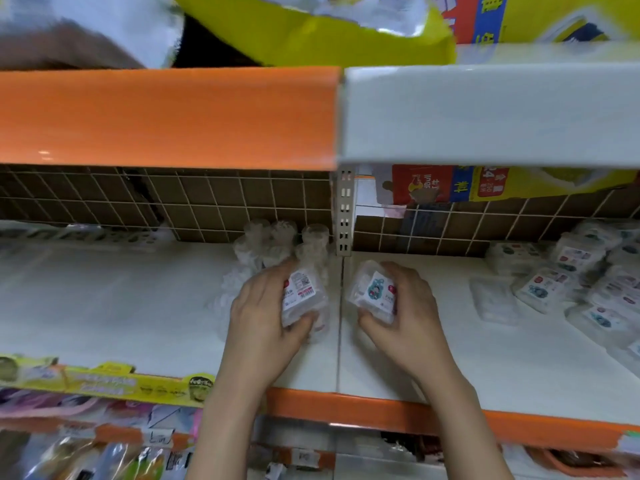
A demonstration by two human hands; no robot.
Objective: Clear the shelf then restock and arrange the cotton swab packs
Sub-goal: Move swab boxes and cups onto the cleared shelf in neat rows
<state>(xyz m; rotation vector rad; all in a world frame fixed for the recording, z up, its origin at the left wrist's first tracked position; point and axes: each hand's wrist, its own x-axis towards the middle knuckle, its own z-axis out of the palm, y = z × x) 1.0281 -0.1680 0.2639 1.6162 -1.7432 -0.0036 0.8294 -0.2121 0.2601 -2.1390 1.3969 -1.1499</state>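
Two hands reach onto a white shelf (138, 306). The left hand (266, 313) grips a clear swab pack (302, 296); the right hand (405, 306) grips another pack (372, 292), just right of the shelf seam. Round tubs (277, 244) stand close behind the left pack, and a nudge would likely topple them. A loose pile of packs (588, 289) crowds the right. The low shelf above (485, 112) limits lifting.
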